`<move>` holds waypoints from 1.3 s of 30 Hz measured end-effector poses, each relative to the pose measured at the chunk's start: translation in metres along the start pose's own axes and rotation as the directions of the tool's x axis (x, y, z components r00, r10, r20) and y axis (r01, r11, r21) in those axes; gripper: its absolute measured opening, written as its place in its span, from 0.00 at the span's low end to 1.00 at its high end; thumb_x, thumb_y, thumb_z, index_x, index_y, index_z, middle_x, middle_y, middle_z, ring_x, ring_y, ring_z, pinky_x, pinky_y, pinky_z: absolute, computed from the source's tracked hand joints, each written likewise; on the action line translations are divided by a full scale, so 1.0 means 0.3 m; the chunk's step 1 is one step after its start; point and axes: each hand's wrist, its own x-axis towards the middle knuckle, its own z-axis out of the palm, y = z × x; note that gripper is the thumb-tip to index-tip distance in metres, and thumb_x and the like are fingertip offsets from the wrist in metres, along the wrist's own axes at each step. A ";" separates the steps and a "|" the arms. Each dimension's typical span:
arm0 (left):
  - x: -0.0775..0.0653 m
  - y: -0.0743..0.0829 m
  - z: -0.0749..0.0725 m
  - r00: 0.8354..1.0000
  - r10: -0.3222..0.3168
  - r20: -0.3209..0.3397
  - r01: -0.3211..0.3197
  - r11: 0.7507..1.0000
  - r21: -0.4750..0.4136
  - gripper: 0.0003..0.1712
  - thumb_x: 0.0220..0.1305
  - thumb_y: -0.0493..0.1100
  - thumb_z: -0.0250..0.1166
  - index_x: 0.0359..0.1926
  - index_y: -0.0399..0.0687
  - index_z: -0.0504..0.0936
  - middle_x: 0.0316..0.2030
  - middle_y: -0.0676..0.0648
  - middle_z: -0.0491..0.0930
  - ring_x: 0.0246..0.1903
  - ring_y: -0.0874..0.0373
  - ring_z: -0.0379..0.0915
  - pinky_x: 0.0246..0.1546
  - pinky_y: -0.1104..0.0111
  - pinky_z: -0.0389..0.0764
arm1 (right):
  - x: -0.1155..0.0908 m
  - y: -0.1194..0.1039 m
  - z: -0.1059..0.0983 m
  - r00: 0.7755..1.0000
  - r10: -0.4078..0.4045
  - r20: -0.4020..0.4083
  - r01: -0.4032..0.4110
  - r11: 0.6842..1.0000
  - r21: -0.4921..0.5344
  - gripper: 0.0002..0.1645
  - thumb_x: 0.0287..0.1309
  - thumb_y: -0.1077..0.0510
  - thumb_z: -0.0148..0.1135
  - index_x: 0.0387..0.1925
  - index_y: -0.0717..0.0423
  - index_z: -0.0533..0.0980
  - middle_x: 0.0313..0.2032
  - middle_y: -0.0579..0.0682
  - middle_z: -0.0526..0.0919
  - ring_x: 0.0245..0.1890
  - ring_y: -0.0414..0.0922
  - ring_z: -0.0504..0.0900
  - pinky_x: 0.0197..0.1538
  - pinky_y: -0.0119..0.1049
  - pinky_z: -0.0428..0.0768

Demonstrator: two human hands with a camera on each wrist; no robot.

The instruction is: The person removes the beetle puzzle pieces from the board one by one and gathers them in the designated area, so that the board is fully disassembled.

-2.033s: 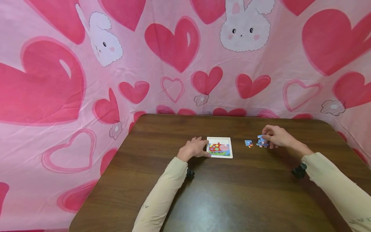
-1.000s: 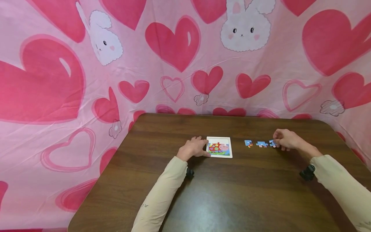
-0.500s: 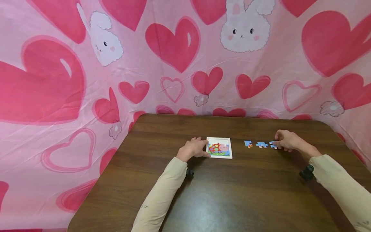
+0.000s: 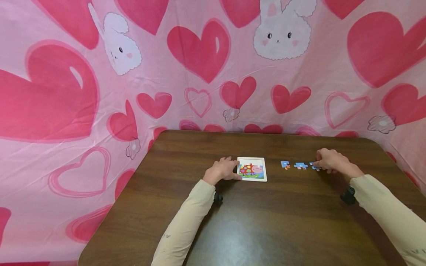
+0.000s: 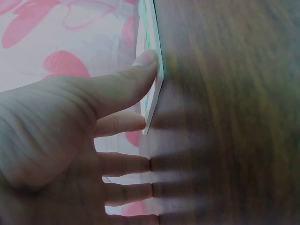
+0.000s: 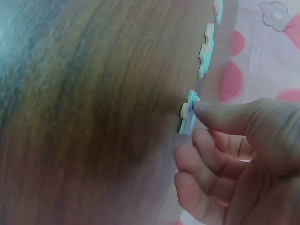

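My left hand point(image 4: 222, 170) rests at the left side of a white-framed jigsaw puzzle point(image 4: 252, 178). Its thumb lies on the frame's near corner and the index fingertip touches the side edge; the other straight fingertips stand on the table, as the left wrist view shows. The puzzle's lower part has a pink pig and a red spotted shape; its upper part is plain white. On the right, my right hand point(image 4: 332, 162) pinches a blue puzzle piece point(image 6: 188, 117) at its edge, thumb on top and fingers curled. The piece lies low at the tabletop, partly hidden by the fingers.
Two more blue puzzle pieces lie in a row between the frame and the right hand: a corner-like piece point(image 4: 284, 164) and a knobbed middle piece point(image 4: 301, 166). The brown wooden table point(image 4: 253, 221) ends at a pink heart-patterned cloth point(image 4: 206, 103).
The right hand has moved right, and the overlapping pieces there now lie apart as a middle piece and the one under its fingers. That piece has turned slightly. The left hand has stayed still.
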 end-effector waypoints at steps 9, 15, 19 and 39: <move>0.000 0.004 0.000 1.000 -0.002 -0.001 0.002 1.000 0.008 0.43 0.52 0.66 0.62 0.67 0.62 0.62 0.69 0.46 0.56 0.68 0.46 0.49 0.64 0.50 0.56 | 0.008 -0.011 0.001 0.992 -0.062 -0.109 0.066 0.997 0.035 0.13 0.56 0.53 0.60 0.27 0.57 0.69 0.16 0.49 0.74 0.14 0.43 0.74 0.18 0.38 0.74; 0.000 0.004 -0.005 1.000 0.002 -0.007 -0.002 1.000 0.017 0.43 0.52 0.66 0.62 0.67 0.61 0.62 0.69 0.46 0.56 0.68 0.46 0.49 0.64 0.50 0.56 | 0.024 -0.063 0.007 0.984 -0.105 -0.142 0.111 0.993 0.038 0.12 0.57 0.53 0.59 0.26 0.56 0.70 0.13 0.49 0.75 0.12 0.44 0.75 0.16 0.37 0.71; 0.002 0.003 -0.004 1.000 0.002 -0.005 -0.002 1.000 0.009 0.43 0.52 0.66 0.62 0.67 0.61 0.62 0.69 0.46 0.56 0.68 0.46 0.48 0.64 0.50 0.56 | 0.038 -0.099 0.020 0.978 -0.128 -0.165 0.139 0.989 0.057 0.11 0.56 0.54 0.59 0.25 0.56 0.70 0.13 0.50 0.74 0.11 0.46 0.76 0.15 0.37 0.72; -0.001 0.002 -0.005 1.000 0.001 0.002 -0.001 1.000 -0.011 0.43 0.52 0.66 0.62 0.67 0.61 0.62 0.69 0.46 0.55 0.68 0.45 0.47 0.64 0.49 0.54 | 0.093 -0.274 0.081 0.962 -0.198 -0.187 0.229 0.960 0.159 0.09 0.58 0.56 0.59 0.30 0.57 0.71 0.19 0.53 0.76 0.12 0.48 0.76 0.15 0.39 0.74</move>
